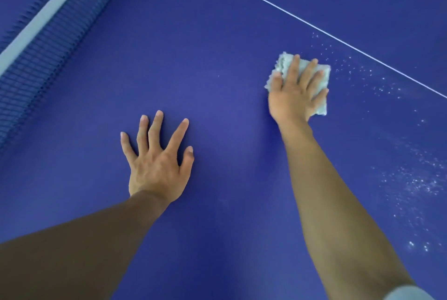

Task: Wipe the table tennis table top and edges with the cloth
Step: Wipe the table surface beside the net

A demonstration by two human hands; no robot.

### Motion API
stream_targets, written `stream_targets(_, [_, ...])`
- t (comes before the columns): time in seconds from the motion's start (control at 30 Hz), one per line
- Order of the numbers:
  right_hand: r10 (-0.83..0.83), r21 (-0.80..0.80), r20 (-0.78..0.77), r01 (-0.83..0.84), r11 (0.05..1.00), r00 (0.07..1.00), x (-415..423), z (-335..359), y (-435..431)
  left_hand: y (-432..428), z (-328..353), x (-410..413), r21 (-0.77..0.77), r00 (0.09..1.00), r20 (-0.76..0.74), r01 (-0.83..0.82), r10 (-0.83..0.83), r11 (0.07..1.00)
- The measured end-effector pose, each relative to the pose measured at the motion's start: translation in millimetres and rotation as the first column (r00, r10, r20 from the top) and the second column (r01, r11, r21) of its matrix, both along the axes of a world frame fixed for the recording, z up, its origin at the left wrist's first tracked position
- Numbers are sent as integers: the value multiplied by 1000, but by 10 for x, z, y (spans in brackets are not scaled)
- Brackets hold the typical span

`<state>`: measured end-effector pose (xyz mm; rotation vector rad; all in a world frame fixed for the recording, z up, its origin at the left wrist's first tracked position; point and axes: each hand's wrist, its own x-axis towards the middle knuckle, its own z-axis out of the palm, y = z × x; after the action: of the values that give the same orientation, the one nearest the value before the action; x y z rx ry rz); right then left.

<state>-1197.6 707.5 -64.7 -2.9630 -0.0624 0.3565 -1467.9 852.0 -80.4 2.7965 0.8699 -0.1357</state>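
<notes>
— Room around the right hand [294, 96]?
— Bare blue worktop [229, 34] on the thumb side, open all the way across to the left hand [157, 162]. Beyond the fingertips, a thin white line [314, 24], slanting, near but untouched. On the little-finger side and back along the forearm, a scatter of pale specks [411, 183] on the blue.

— And out past the left hand?
— More bare worktop, then the net [48, 41] well off on the little-finger side, running diagonally, with a pale band [43, 14] along the top.

— Pose of the right hand?
— Palm down, fingers straight and a little spread, pressing flat on the cloth [282, 64]. Not curled round anything. Arm stretched far forward, nearly straight, with a bit of light sleeve [406, 293] at the near end.

— Where exactly is the cloth?
— Under the right palm and fingers, flat on the worktop. Pale, fuzzy, folded small; poking out past the fingertips and along the little-finger side. Short of the white line.

— The left hand?
— Wide open, empty. Palm down on the worktop, all five fingers fanned out and pointing away, thumb towards the right hand. Set nearer the body than the right hand and well apart from the cloth.
</notes>
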Motion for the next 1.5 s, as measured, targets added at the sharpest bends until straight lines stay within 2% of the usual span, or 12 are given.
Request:
stream_targets(0.23, [690, 7, 90, -693, 721, 718, -946, -61, -3, 2, 45, 18, -6, 1000, -13, -6, 6, 1000])
stream_targets(0.43, [255, -42, 66, -253, 967, 965, 180, -16, -828, -24, 98, 37, -26, 999, -34, -13, 12, 1000])
stream_targets(0.57, [-105, -42, 21, 106, 994, 994, 1043, 7, -483, -27, 110, 34, -25, 999, -33, -18, 17, 1000])
stream_targets(0.7, [157, -2, 19, -157, 988, 987, 930, -12, 135, -41, 141, 45, -33, 999, -39, -24, 23, 999])
stream_targets(0.8, [568, 21, 50, -570, 821, 821, 293, -36, 269, -41, 167, 59, -37, 998, -51, -28, 26, 999])
stream_targets(0.9, [719, 21, 67, -722, 692, 691, -148, -41, -128, -48, 182, 63, -33, 999, -46, -28, 27, 999])
stream_targets(1.0, [568, -17, 62, -568, 823, 821, 78, -33, -654, -52, 166, 61, -33, 999, -30, -26, 25, 999])
stream_targets(1.07, [298, -23, 42, -298, 954, 953, 421, -12, -791, -50, 156, 66, -29, 1000, -15, -23, 22, 999])
stream_targets(1.17, [-27, -19, 29, 28, 999, 999, 866, 16, -506, -40, 151, 71, -17, 1000, -15, -14, 14, 1000])
stream_targets(1.3, [95, 23, 14, -95, 995, 995, 1011, 12, 499, -34, 129, 50, 2, 1000, -11, -1, 1, 1000])
stream_targets(1.37, [388, 58, 24, -389, 919, 921, 681, -13, 993, -22, 120, 61, -3, 1000, -5, -2, 2, 1000])
stream_targets(1.5, [870, 49, 68, -873, 485, 488, -413, -63, 1181, -21, 122, 49, -6, 1000, -3, -14, 14, 1000])
